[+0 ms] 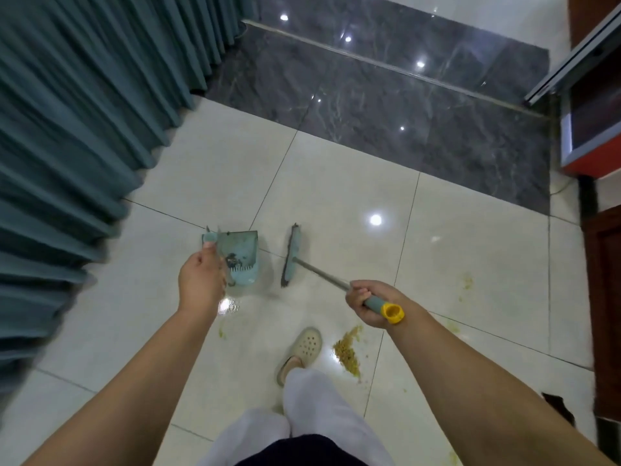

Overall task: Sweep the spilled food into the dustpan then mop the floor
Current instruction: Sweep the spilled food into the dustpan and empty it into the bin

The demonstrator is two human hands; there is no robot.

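Left hand (201, 280) curled round the dustpan handle (211, 237), carrying the teal dustpan (242, 260) out at eleven o'clock from the feet — pan mouth apparently facing the far side, dark grime already stuck inside near the comb teeth. Whether the pan rests on the tiles or hangs just above them: cannot tell.

Right hand (366, 302) wrapped tight round the grey-green grip of the broom (291, 257), just below the yellow end cap (393, 312); metal shaft angled forward and left, broom head standing parallel to the dustpan and just beside it, at twelve o'clock. Held this way, probably, to keep both tools paired and ready while stepping toward the mess.

Main pile of spilled food (347, 351) — yellowish grains — on the cream floor tiles (470, 237) at about one o'clock of the beige clog (304, 346), well behind both tools. Fainter smears (467, 281) at three o'clock, and a wet patch beneath the left wrist. Sweeping judged barely begun; mopping not yet started. Teal curtain (84, 129) along nine o'clock.
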